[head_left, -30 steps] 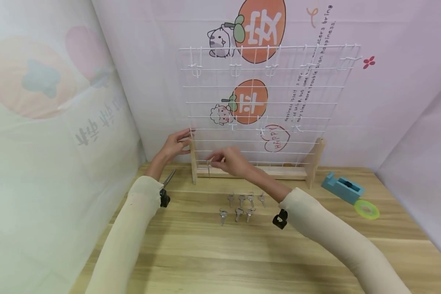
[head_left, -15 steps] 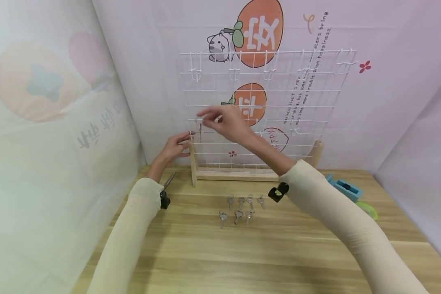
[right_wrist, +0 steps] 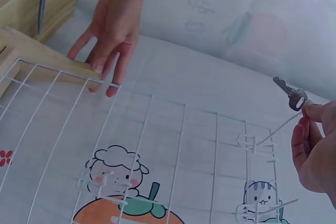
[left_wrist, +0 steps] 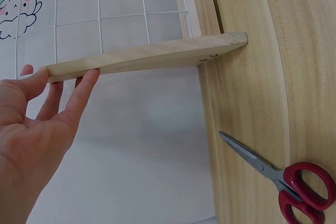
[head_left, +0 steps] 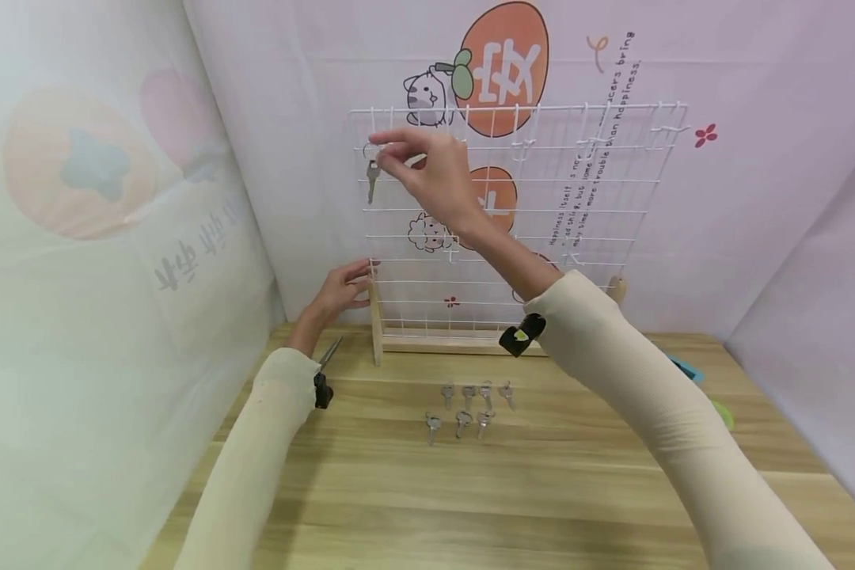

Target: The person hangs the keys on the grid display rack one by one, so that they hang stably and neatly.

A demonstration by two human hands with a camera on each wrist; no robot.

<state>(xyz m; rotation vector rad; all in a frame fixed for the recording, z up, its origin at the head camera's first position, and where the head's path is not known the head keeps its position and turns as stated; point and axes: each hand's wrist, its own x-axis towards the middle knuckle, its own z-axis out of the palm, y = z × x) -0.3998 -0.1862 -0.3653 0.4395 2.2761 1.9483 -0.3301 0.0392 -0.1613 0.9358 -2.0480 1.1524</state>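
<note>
My right hand (head_left: 427,170) pinches a silver key (head_left: 373,182) by its ring, in front of the upper left corner of the white wire grid rack (head_left: 399,210). The key hangs bit down. In the right wrist view the fingertips are at the tip of a protruding hook (right_wrist: 278,128); whether the ring is around it I cannot tell. My left hand (head_left: 338,291) holds the upper end of the rack's left wooden upright (left_wrist: 147,56), thumb on one side and fingers on the other. Several keys with rings, one a key (head_left: 433,427) in the front row, lie on the table.
Scissors with red handles (left_wrist: 310,190) lie on the wooden table (head_left: 427,499) left of the rack. At the right, my right sleeve partly hides a blue tape dispenser (head_left: 687,370) and a yellow-green ring (head_left: 723,413). Printed cloth hangs behind and at the sides.
My right hand has risen from the rack's base to its upper left corner, carrying the key. The left hand has stayed on the upright.
</note>
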